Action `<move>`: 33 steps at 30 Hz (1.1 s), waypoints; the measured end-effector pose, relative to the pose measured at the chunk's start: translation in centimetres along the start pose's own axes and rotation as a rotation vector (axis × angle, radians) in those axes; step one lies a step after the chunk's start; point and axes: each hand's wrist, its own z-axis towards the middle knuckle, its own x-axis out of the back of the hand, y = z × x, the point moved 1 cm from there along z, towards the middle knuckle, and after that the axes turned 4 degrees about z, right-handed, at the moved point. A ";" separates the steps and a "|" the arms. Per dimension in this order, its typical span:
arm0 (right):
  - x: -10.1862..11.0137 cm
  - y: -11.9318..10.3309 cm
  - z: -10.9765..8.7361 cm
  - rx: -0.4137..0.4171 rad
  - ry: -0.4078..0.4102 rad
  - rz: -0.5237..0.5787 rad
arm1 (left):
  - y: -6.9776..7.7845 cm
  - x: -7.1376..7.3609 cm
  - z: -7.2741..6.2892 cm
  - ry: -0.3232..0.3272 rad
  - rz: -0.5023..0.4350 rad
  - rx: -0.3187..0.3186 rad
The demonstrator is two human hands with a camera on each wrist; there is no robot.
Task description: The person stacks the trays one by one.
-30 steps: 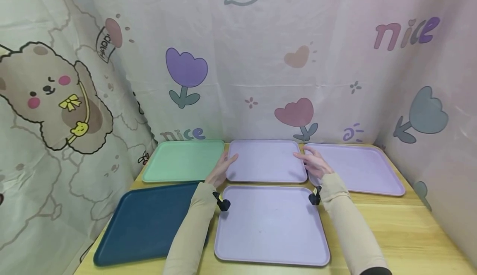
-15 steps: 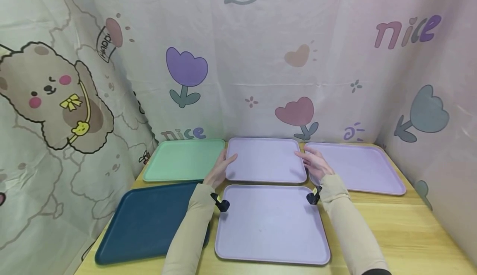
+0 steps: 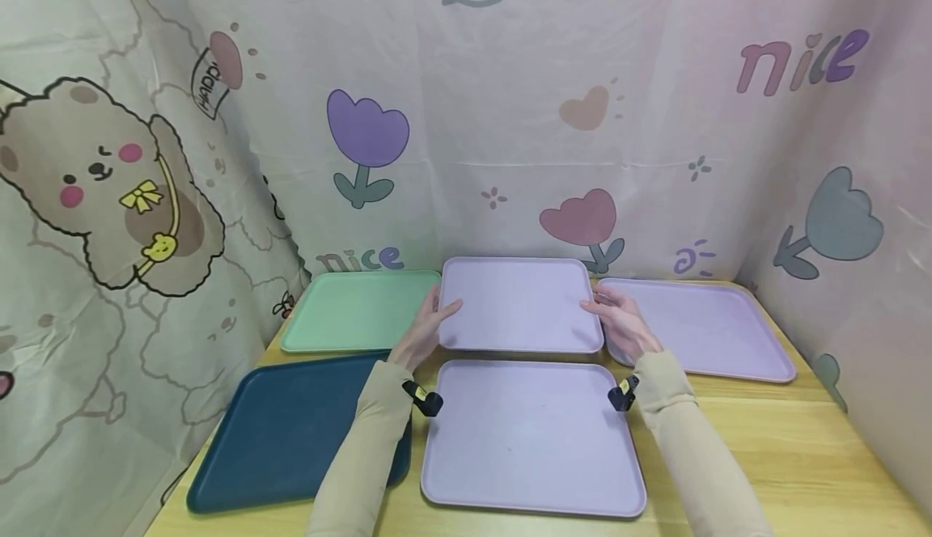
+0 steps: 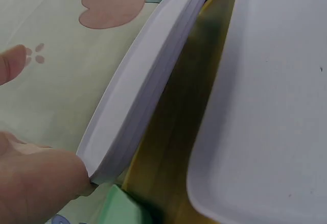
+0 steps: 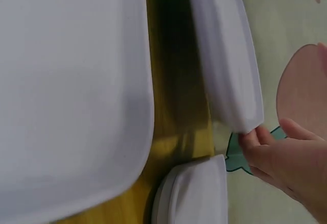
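A lavender rectangular tray (image 3: 518, 304) is held level by its two short sides, raised above the back of the table. My left hand (image 3: 422, 331) grips its left edge, thumb over the rim and fingers beneath. On the opposite side my right hand (image 3: 620, 320) holds the right edge the same way. From the left wrist, the raised tray (image 4: 148, 66) shows edge-on with my left hand (image 4: 41, 178) at its corner. The right wrist view has the tray's side (image 5: 230, 55) above a strip of tabletop, my right hand (image 5: 281, 157) at its end.
Nearest me lies a larger lavender tray (image 3: 535, 440). A dark blue tray (image 3: 291, 432) sits front left, a green tray (image 3: 360, 310) back left, and another lavender tray (image 3: 706, 331) back right. A printed curtain (image 3: 473, 116) hangs behind the wooden table (image 3: 801, 456).
Both hands have lifted the middle back tray up off the table. Its far edge now stands higher against the curtain. The other trays stay where they were.
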 end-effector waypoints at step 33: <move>1.4 0.8 -8.2 0.145 0.088 -0.364 | 0.8 -0.6 -6.4 -0.122 0.148 -0.151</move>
